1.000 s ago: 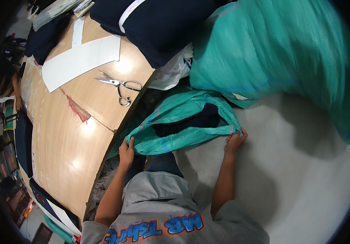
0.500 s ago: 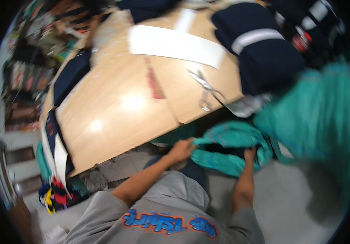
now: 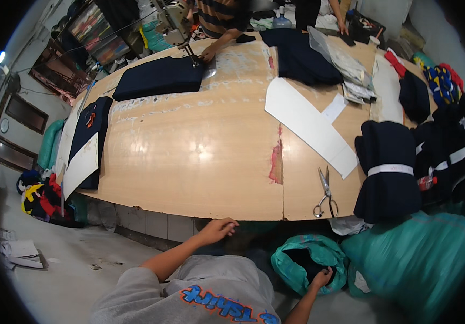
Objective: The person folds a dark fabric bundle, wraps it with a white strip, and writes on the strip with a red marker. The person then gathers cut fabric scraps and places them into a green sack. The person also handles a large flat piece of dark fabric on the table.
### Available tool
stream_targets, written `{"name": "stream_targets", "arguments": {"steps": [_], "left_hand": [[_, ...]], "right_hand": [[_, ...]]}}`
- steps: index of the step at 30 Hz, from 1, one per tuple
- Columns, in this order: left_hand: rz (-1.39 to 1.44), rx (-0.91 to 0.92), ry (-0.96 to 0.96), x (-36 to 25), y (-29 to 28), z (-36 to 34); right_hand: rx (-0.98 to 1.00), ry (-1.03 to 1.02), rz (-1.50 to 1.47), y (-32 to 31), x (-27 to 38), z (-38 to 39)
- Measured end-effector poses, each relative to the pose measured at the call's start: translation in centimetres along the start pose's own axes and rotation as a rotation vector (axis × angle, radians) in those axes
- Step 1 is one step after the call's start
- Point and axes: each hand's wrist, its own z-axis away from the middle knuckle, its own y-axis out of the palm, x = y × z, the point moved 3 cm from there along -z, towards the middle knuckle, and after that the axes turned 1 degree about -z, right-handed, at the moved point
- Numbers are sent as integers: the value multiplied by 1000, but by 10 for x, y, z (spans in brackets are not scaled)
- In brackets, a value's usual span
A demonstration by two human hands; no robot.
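A green woven sack (image 3: 282,255) stands on the floor at the table's front edge, its mouth open and dark cloth (image 3: 299,259) inside. My right hand (image 3: 323,277) is at the near side of that mouth, its fingers curled in against the dark contents. What they pinch, if anything, is hidden. My left hand (image 3: 219,230) hovers by the table edge, away from the sack, with loosely bent fingers and nothing in it. On the table above the sack lie metal scissors (image 3: 325,195), blades pointing away from me.
The wooden table (image 3: 189,178) bears white pattern pieces (image 3: 310,127), a tied navy fabric bundle (image 3: 389,146) and folded navy cloth (image 3: 159,78). A large green sack (image 3: 416,264) bulges at the right. Across the table, a person's hand (image 3: 208,53) is beside a cutting machine (image 3: 173,24).
My left hand has let go of the sack's rim and moved left. My right hand stays at the sack, now nearer its close side. My view has turned, showing more table.
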Motion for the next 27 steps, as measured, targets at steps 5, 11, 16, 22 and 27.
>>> {"name": "stream_targets", "arguments": {"steps": [5,11,16,22,27], "left_hand": [[143,-342,10,40,-118,18],[188,-595,131,83,-298,9],[33,-854,292,82,-459,-49],[-174,-902,534,12,-603,-161],[-349,-857,568,-41,-673,-252]], "right_hand": [[-177,-244,-223,6,108,36],[-220,-488,-390,52,259,151],[25,-681,-330,177,342,267],[-82,-747,205,354,427,369],[-266,-536,463,397,476,405]]}}
